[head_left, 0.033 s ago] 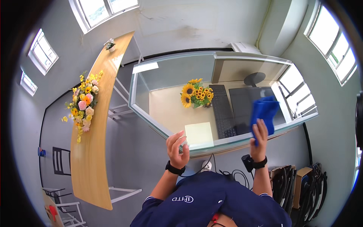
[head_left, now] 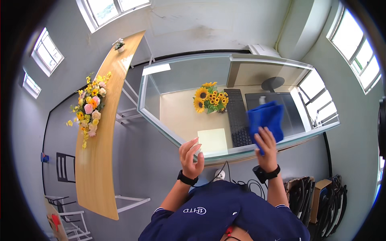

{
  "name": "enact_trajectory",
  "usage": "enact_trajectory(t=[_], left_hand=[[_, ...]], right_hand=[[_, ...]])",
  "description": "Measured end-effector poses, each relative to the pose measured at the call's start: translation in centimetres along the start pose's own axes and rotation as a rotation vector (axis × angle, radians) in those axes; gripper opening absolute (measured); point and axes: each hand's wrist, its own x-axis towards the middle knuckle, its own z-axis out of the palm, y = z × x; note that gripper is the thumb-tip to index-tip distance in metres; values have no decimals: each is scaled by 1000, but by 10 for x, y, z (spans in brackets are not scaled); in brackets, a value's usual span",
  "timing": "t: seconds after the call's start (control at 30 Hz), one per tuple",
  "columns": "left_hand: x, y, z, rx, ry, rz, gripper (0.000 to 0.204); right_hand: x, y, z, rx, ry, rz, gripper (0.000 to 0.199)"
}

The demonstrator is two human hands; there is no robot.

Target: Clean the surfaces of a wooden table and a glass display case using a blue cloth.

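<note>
My right hand is shut on a blue cloth and presses it against the glass panel around a desk, in front of a dark monitor. My left hand is raised at the panel's near rim, fingers slightly curled and apart, holding nothing that I can see. It hovers just left of a pale yellow pad. Behind the glass lie a black keyboard and a bunch of sunflowers. Both wrists wear black bands.
A long curved wooden table runs down the left, with a mixed flower arrangement and a small potted plant on it. A dark chair stands at far left. Cables and bags sit at lower right.
</note>
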Motion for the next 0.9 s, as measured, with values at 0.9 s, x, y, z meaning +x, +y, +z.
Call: enact_trajectory(t=[0.9], left_hand=[[4,11,34,438,-305,-192,45]], right_hand=[[1,-23,38,-101,-418,-216,56]])
